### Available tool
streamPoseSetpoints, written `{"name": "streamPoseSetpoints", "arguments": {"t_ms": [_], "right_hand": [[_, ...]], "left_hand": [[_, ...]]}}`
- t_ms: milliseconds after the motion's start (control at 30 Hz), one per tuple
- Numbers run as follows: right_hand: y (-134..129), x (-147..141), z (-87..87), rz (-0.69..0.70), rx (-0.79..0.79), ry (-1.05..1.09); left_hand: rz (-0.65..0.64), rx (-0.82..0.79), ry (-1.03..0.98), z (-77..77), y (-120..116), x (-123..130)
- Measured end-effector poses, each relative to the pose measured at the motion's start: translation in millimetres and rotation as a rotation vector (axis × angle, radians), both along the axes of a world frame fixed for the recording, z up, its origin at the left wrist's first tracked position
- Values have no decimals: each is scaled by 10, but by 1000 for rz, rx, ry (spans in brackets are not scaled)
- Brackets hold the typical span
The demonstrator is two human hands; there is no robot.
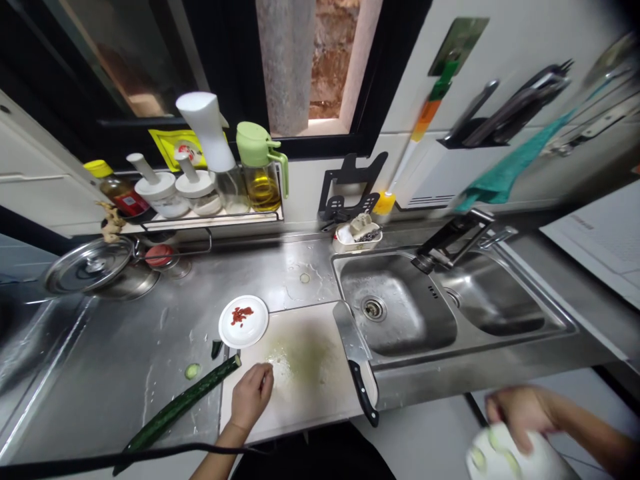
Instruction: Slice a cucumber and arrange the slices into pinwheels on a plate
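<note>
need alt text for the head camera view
A person's right hand holds a white dish of pale green slices; the curled left hand is over a wet white cutting board. At its edges lie a long green cucumber, a black-handled steel knife and a round white plate of red pieces.

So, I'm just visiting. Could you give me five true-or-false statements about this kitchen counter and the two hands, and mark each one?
1. The right hand holds a white dish with pale green slices in it. True.
2. The knife lies in the sink. False: the knife lies along the right side of the cutting board.
3. The small white plate holds red pieces. True.
4. The left hand is over the sink. False: the left hand is at the cutting board, near the cucumber.
5. The jug of yellow liquid has a red top. False: its top is light green.
</note>
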State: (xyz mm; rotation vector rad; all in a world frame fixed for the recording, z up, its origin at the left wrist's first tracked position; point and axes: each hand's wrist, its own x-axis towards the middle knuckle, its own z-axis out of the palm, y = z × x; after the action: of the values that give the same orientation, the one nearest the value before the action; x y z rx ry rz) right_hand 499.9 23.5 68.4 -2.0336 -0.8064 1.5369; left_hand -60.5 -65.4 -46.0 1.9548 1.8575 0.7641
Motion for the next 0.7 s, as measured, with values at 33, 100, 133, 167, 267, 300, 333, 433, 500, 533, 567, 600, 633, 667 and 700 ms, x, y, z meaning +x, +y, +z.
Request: {"name": "streamPoseSetpoints", "arguments": {"t_ms": [33, 100, 133, 167, 267, 300, 333, 433, 500, 533, 567, 600, 633, 667, 700], "right_hand": [[167, -57, 56, 21, -169, 5], [552, -275, 169, 119, -505, 118], [747, -421, 217, 170, -548, 187], [931, -579, 254, 214, -537, 252], [1347, -1042, 278, 227, -437, 310], [1438, -1183, 252, 221, -393, 330], [1508, -1319, 212, 215, -349, 352], [1627, -1727, 12, 198, -249, 426], [1658, -2013, -168, 134, -159, 558], [1666, -2156, -265, 80, -117, 599], [1671, -2294, -365, 48, -88, 610], [1675, -2425, -464, 25, -69, 614], [1679, -2546, -560, -4, -47, 616], [1684, -2655, -650, -32, -28, 616], [1689, -2751, -734, -58, -15, 613]], "left_hand": [[0, -2, -1, 4, -1, 0], [-1, -8, 0, 14, -3, 4], [0, -9, 2, 18, -3, 6], [0, -9, 5, 22, -4, 9], [-3, -4, 20, 23, -1, 18], [-2, -1, 27, 20, 1, 22], [-1, 3, 33, 17, 3, 25], [2, 18, 45, 2, 6, 31], [6, 26, 48, -7, 7, 34], [10, 30, 48, -10, 7, 36], [14, 35, 47, -13, 8, 38], [15, 39, 46, -14, 9, 41], [16, 42, 44, -14, 10, 44], [16, 45, 43, -12, 12, 47], [16, 46, 43, -8, 14, 50]]}}
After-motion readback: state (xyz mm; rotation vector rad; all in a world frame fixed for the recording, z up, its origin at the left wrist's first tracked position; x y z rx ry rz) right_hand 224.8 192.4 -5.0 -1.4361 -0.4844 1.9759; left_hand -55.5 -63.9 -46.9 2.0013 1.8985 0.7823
